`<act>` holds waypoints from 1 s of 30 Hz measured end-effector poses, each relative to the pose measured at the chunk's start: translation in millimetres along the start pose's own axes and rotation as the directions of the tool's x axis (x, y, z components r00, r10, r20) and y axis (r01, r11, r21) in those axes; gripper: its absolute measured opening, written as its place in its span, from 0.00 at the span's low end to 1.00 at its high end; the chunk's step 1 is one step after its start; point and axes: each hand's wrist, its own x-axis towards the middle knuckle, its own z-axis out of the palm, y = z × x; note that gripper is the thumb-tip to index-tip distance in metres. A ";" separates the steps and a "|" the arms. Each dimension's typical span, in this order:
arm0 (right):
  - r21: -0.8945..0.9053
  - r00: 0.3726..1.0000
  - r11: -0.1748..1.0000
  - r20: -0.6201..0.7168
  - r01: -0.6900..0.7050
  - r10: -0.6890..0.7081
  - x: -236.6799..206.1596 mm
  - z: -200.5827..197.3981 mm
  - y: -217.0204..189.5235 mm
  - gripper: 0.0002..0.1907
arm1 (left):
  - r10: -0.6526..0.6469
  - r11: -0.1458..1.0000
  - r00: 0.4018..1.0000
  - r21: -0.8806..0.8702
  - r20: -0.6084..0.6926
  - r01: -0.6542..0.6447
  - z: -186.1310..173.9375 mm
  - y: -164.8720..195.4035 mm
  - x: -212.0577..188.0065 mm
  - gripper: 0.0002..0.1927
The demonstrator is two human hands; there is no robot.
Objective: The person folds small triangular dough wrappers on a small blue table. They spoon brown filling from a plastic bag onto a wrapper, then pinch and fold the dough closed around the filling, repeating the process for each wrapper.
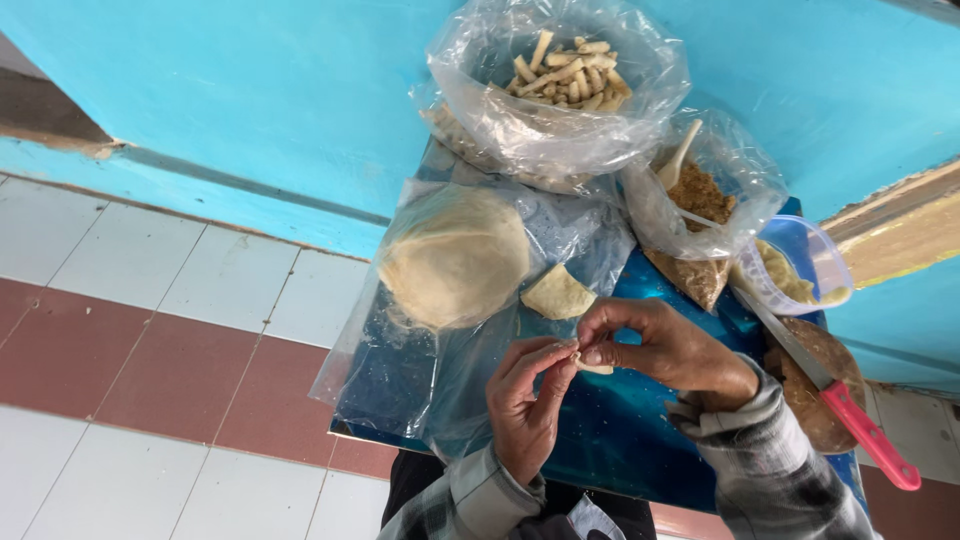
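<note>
Now, hands: left hand (525,395) and right hand (660,345) both pinched shut on dough piece (590,366).
Dough piece: held between fingertips above blue table (620,430).
Nearby: folded wrapper (557,293), just beyond hands.

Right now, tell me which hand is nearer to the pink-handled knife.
Right. The right hand pinches a small dough piece just left of the knife; the left hand sits farther left, beyond the right.

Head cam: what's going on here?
A person pinches a small piece of dough between left hand and right hand over a blue table. Nearby lie a stack of round wrappers under plastic, a folded piece, a bag of finished rolls, a bag of brown filling and a pink-handled knife.
</note>
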 end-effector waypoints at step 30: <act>-0.790 0.735 0.596 -0.318 0.144 -0.599 -48.0 52.9 -21.3 0.15 | -0.082 0.996 0.968 0.049 0.236 0.072 -3.9 -1.0 2.2 0.12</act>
